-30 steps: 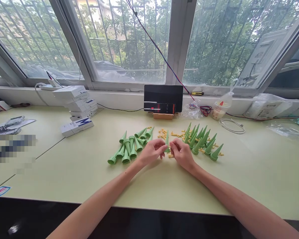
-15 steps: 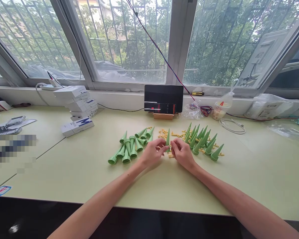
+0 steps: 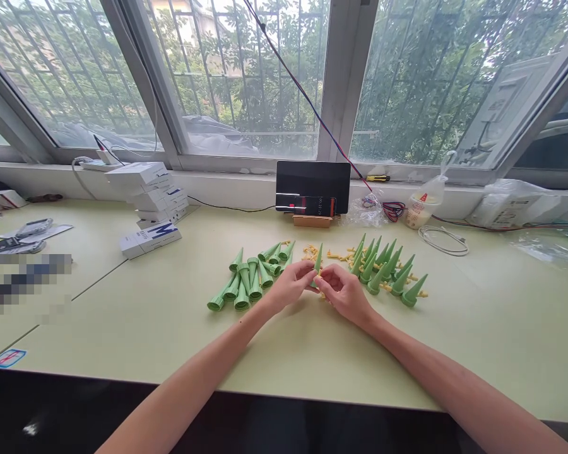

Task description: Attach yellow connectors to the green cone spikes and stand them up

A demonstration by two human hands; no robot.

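Observation:
My left hand (image 3: 293, 282) grips a green plastic cone spike (image 3: 319, 257), which stands point up between the two hands. Against the lower part of this spike, my right hand (image 3: 343, 288) pinches a small yellow plastic piece (image 3: 319, 275), partly covered by the fingers. To the left lies a heap of green spikes (image 3: 241, 301), most with their hollow round ends toward me. On the right, several green spikes (image 3: 409, 295) stand point up with yellow pieces sticking out of their sides. Loose yellow pieces (image 3: 338, 255) are scattered just behind my hands.
A dark tablet and phone (image 3: 312, 189) lean on a stand at the back. White boxes (image 3: 149, 240) are stacked at the back left. A bagged cup (image 3: 419, 211), a coiled white cable (image 3: 442, 241) and plastic bags (image 3: 515, 202) lie at the back right.
My right hand has moved slightly left and in front of the spike, closing the gap to my left hand. The yellow piece now shows against the spike. The view has shifted slightly.

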